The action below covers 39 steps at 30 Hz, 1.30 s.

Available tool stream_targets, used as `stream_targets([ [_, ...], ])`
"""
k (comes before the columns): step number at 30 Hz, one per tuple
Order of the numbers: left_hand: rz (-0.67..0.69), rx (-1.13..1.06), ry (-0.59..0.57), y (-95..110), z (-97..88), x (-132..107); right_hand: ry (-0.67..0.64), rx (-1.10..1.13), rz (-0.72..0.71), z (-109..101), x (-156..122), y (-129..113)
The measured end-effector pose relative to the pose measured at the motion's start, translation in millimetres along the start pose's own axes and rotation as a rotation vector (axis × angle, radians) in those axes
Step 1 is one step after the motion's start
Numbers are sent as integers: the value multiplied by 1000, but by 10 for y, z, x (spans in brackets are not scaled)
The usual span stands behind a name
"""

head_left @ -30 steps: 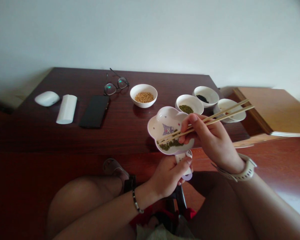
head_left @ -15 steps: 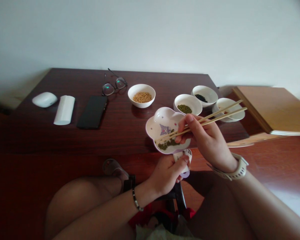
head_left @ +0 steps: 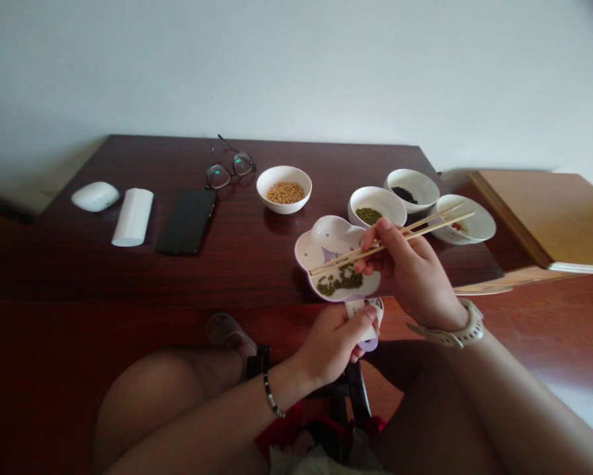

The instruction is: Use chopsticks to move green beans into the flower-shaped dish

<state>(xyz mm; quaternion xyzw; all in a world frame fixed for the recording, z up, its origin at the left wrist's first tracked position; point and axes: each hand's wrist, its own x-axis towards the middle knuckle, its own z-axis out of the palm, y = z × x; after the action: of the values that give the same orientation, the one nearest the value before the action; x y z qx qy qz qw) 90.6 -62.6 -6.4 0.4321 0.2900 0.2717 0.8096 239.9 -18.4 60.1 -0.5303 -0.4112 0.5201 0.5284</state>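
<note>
My left hand (head_left: 338,340) is closed round the handle of a flower-shaped dish (head_left: 326,227), white with a purple rim and a cartoon print, held at the table's front edge. Green beans (head_left: 343,282) lie in its lower part. My right hand (head_left: 409,270) grips a pair of wooden chopsticks (head_left: 437,225), whose tips are over the dish's left side; I cannot make out a bean between them. Just beyond the dish stands a white bowl (head_left: 395,201) of green beans, partly hidden by my right hand.
On the dark table (head_left: 247,257) are a bowl of yellow beans (head_left: 285,191), a bowl of black beans (head_left: 412,191), a bowl with a few reddish bits (head_left: 479,227), glasses (head_left: 231,170), a black phone (head_left: 187,221), a white cylinder (head_left: 132,218) and a white rounded object (head_left: 95,196). A wooden stool-like surface (head_left: 548,211) stands right.
The chopsticks have lifted slightly from among the beans, and their tips now sit higher over the dish. The whole view has shifted a little. My left hand keeps hold of the handle.
</note>
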Motion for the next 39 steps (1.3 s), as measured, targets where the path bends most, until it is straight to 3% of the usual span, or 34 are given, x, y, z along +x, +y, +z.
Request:
stream_targets([
  [7, 13, -9, 22, 0, -17, 28, 12, 4, 19, 16, 72, 54],
  [20, -20, 13, 36, 17, -39, 60, 6, 95, 10, -156, 246, 121],
  [32, -39, 9, 8, 45, -113, 153, 89, -135, -106, -276, 329, 54],
  [39, -48, 38, 10, 69, -84, 164, -48, -165, -41, -306, 344, 10],
])
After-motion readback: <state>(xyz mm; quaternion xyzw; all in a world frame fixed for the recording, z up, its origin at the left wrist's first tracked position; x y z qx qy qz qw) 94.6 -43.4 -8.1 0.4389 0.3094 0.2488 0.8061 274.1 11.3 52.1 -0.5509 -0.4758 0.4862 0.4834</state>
